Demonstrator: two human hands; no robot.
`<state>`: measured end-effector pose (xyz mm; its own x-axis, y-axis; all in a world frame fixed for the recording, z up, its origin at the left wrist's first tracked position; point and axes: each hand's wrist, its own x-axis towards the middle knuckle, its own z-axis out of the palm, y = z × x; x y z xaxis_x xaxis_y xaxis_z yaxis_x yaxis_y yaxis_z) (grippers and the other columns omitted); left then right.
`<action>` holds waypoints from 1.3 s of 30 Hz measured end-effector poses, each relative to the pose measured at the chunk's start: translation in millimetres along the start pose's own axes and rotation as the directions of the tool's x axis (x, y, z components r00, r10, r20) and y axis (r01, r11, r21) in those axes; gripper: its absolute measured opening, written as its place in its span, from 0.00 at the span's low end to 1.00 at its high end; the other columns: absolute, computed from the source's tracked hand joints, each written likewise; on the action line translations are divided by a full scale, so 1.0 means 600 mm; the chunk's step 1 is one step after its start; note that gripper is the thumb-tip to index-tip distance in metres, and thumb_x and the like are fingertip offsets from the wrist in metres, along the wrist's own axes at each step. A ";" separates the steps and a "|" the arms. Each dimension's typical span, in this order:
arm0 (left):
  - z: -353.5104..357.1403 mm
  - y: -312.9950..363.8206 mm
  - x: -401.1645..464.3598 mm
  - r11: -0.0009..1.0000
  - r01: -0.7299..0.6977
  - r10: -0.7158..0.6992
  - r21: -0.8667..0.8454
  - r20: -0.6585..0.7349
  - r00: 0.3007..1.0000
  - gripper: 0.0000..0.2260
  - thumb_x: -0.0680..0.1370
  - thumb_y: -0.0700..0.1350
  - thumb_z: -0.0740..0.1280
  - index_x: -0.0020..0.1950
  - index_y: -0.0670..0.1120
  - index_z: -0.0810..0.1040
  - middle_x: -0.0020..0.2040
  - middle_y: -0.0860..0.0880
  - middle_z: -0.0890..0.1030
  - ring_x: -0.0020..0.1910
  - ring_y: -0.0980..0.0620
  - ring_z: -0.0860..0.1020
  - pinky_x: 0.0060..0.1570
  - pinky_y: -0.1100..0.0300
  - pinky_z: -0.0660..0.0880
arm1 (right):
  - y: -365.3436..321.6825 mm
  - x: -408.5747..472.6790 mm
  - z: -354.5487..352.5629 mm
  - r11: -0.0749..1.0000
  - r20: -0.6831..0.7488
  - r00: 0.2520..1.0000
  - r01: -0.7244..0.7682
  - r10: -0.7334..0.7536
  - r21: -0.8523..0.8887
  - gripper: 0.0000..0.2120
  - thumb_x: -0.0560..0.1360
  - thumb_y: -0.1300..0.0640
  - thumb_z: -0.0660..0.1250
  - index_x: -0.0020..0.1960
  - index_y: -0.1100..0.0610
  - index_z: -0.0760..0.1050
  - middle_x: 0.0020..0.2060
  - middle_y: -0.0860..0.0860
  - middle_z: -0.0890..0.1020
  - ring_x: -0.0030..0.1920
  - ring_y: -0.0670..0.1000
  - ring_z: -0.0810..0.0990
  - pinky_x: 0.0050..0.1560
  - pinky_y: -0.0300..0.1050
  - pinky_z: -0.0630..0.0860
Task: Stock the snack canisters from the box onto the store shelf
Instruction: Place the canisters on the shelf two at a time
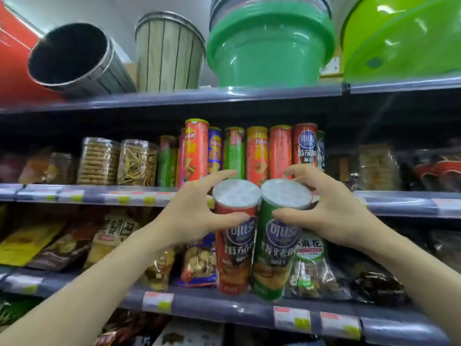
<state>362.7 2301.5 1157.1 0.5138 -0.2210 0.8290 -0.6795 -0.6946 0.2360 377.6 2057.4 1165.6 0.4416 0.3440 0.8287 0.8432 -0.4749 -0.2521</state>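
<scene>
My left hand (192,211) grips a red snack canister (234,250) near its white lid. Beside it, touching, is a green snack canister (273,255) that my right hand (331,211) grips near the top. Both canisters are upright and held in front of the shelves, below the middle shelf (399,203). On that shelf stands a row of several canisters (257,153) in red, green, orange and purple, just behind my hands. The box is out of view.
Clear jars of biscuits (98,162) and sticks (137,163) stand left of the canister row. Bagged snacks (199,260) fill the lower shelf (224,305). Buckets and bins, including a green bucket (269,46), sit on the top shelf (174,98).
</scene>
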 end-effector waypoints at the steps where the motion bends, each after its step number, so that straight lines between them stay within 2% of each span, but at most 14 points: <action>1: -0.008 0.007 0.013 1.000 -0.014 0.014 0.006 -0.025 1.000 0.35 0.63 0.57 0.77 0.68 0.57 0.70 0.62 0.60 0.76 0.62 0.63 0.72 0.61 0.64 0.70 | -0.005 0.012 -0.008 1.000 -0.018 1.000 0.010 -0.010 -0.006 0.29 0.57 0.40 0.75 0.55 0.39 0.67 0.47 0.39 0.77 0.47 0.33 0.75 0.41 0.25 0.71; 5: -0.036 0.034 0.057 0.997 -0.067 0.069 0.029 -0.085 0.994 0.33 0.64 0.54 0.77 0.67 0.54 0.71 0.59 0.61 0.76 0.60 0.63 0.74 0.59 0.68 0.71 | -0.022 0.058 -0.036 0.999 -0.059 0.998 0.032 -0.034 -0.027 0.31 0.57 0.40 0.75 0.57 0.43 0.69 0.48 0.42 0.78 0.45 0.40 0.79 0.41 0.32 0.74; 8: -0.063 0.050 0.091 0.995 -0.097 0.099 0.022 -0.114 0.989 0.36 0.64 0.53 0.78 0.69 0.51 0.70 0.62 0.56 0.77 0.60 0.60 0.75 0.62 0.59 0.73 | -0.040 0.093 -0.060 0.997 -0.114 0.991 0.067 -0.071 -0.039 0.32 0.56 0.40 0.74 0.58 0.46 0.71 0.48 0.43 0.79 0.45 0.40 0.79 0.39 0.29 0.74; 13: -0.107 0.070 0.138 0.983 -0.170 0.180 0.067 -0.180 0.967 0.39 0.61 0.57 0.75 0.71 0.51 0.68 0.62 0.54 0.78 0.59 0.59 0.76 0.60 0.61 0.73 | -0.071 0.150 -0.092 0.990 -0.177 0.975 0.119 -0.132 -0.081 0.37 0.54 0.36 0.73 0.60 0.49 0.72 0.51 0.47 0.80 0.48 0.44 0.79 0.49 0.41 0.77; 17: -0.125 0.062 0.166 0.973 -0.206 0.224 0.102 -0.214 0.951 0.39 0.63 0.55 0.75 0.71 0.49 0.67 0.64 0.52 0.77 0.61 0.58 0.75 0.60 0.63 0.72 | -0.082 0.188 -0.092 0.984 -0.199 0.965 0.153 -0.169 -0.091 0.35 0.56 0.39 0.75 0.60 0.49 0.72 0.49 0.44 0.79 0.48 0.38 0.78 0.44 0.29 0.74; 22: -0.124 0.019 0.199 0.969 -0.208 0.236 0.130 -0.261 0.936 0.38 0.63 0.53 0.76 0.71 0.49 0.67 0.64 0.50 0.77 0.62 0.55 0.74 0.61 0.62 0.70 | -0.067 0.228 -0.062 0.985 -0.241 0.957 0.140 -0.160 -0.098 0.36 0.59 0.43 0.77 0.62 0.53 0.70 0.53 0.49 0.79 0.51 0.48 0.79 0.51 0.38 0.75; 24: -0.120 -0.003 0.210 0.970 -0.200 0.231 0.135 -0.274 0.934 0.39 0.62 0.56 0.75 0.71 0.49 0.67 0.64 0.50 0.77 0.61 0.55 0.74 0.60 0.64 0.70 | -0.058 0.243 -0.043 0.984 -0.261 0.953 0.128 -0.157 -0.124 0.35 0.60 0.44 0.77 0.63 0.53 0.70 0.53 0.48 0.78 0.51 0.48 0.78 0.50 0.38 0.74; 28: -0.102 -0.044 0.231 0.984 -0.158 0.177 0.086 -0.291 0.940 0.37 0.61 0.57 0.73 0.69 0.52 0.69 0.57 0.55 0.78 0.57 0.59 0.75 0.49 0.78 0.66 | -0.036 0.267 -0.010 0.985 -0.281 0.952 0.082 -0.122 -0.151 0.34 0.62 0.46 0.77 0.64 0.53 0.70 0.51 0.47 0.76 0.51 0.48 0.76 0.45 0.33 0.70; 29: -0.097 -0.055 0.237 0.987 -0.145 0.161 0.075 -0.288 0.944 0.37 0.61 0.57 0.73 0.69 0.53 0.69 0.56 0.56 0.77 0.56 0.58 0.75 0.48 0.78 0.66 | -0.029 0.273 -0.003 0.987 -0.279 0.954 0.067 -0.107 -0.148 0.34 0.62 0.46 0.77 0.64 0.54 0.70 0.51 0.47 0.75 0.51 0.48 0.75 0.43 0.31 0.69; 31: -0.087 -0.076 0.250 0.989 -0.119 0.138 0.084 -0.274 0.952 0.36 0.61 0.57 0.73 0.68 0.53 0.69 0.56 0.55 0.78 0.55 0.55 0.76 0.49 0.69 0.69 | -0.015 0.282 0.008 0.989 -0.277 0.958 0.040 -0.079 -0.142 0.34 0.62 0.46 0.77 0.64 0.54 0.70 0.52 0.47 0.75 0.51 0.48 0.74 0.42 0.32 0.69; 33: -0.077 -0.093 0.262 0.990 -0.094 0.117 0.101 -0.260 0.958 0.35 0.60 0.58 0.73 0.66 0.51 0.70 0.56 0.52 0.78 0.54 0.51 0.77 0.50 0.59 0.73 | 0.000 0.291 0.019 0.989 -0.278 0.959 0.015 -0.056 -0.148 0.34 0.62 0.46 0.77 0.64 0.54 0.70 0.52 0.47 0.74 0.51 0.48 0.74 0.46 0.37 0.69; 35: -0.068 -0.104 0.272 0.993 -0.071 0.093 0.092 -0.258 0.962 0.35 0.59 0.59 0.72 0.64 0.51 0.70 0.53 0.52 0.78 0.53 0.50 0.77 0.52 0.54 0.76 | 0.012 0.298 0.028 0.989 -0.281 0.959 -0.005 -0.038 -0.150 0.33 0.63 0.46 0.76 0.64 0.54 0.70 0.52 0.47 0.74 0.51 0.48 0.73 0.47 0.39 0.69; 37: -0.063 -0.114 0.283 0.995 -0.061 0.079 0.074 -0.270 0.960 0.35 0.59 0.60 0.71 0.64 0.52 0.70 0.52 0.53 0.77 0.52 0.50 0.77 0.53 0.53 0.76 | 0.023 0.307 0.033 0.990 -0.295 0.955 -0.018 -0.024 -0.139 0.33 0.63 0.46 0.76 0.64 0.55 0.70 0.51 0.47 0.74 0.50 0.48 0.73 0.46 0.38 0.69; 39: -0.060 -0.124 0.295 0.996 -0.061 0.075 0.060 -0.276 0.958 0.35 0.60 0.61 0.71 0.65 0.52 0.70 0.54 0.52 0.78 0.52 0.52 0.77 0.50 0.57 0.75 | 0.029 0.317 0.037 0.992 -0.309 0.951 -0.037 -0.002 -0.121 0.32 0.64 0.45 0.75 0.64 0.55 0.70 0.51 0.48 0.74 0.50 0.48 0.74 0.46 0.38 0.70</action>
<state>485.3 2338.4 1304.4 0.2966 -0.0752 0.9520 -0.6773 -0.7193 0.1542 483.3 2132.3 1307.9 0.3235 0.0775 0.9430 0.7827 -0.5819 -0.2207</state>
